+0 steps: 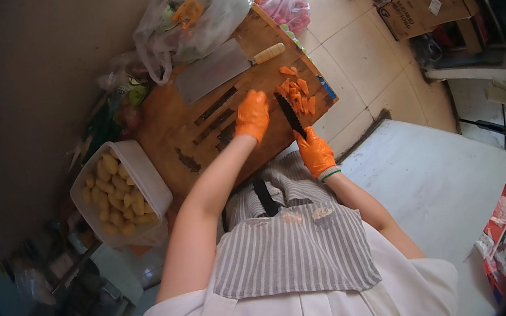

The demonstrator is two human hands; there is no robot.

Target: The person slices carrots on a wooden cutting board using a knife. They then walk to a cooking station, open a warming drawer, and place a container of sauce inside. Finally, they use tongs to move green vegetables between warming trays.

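Observation:
My right hand [315,152], in an orange glove over a knitted cuff, grips a knife with a dark, wavy-edged blade [289,112]. The blade points away from me over the wooden chopping board [164,136]. Just right of the blade lies a small heap of cut carrot pieces [297,97]. My left hand [252,116], also gloved in orange, is curled over the middle of the board, apart from the knife. Its palm is hidden, so whether it holds anything is unclear. Beyond it a broad cleaver [213,72] with a wooden handle rests flat on the board.
A white plastic tub [162,194] of peeled potatoes [116,190] stands left of the board. Behind are a bulging clear plastic bag [212,34] and a pink-filled bag [286,7]. A pale worktop [407,161] lies to the right. Cardboard boxes [429,0] stand beyond the tiled floor [341,60].

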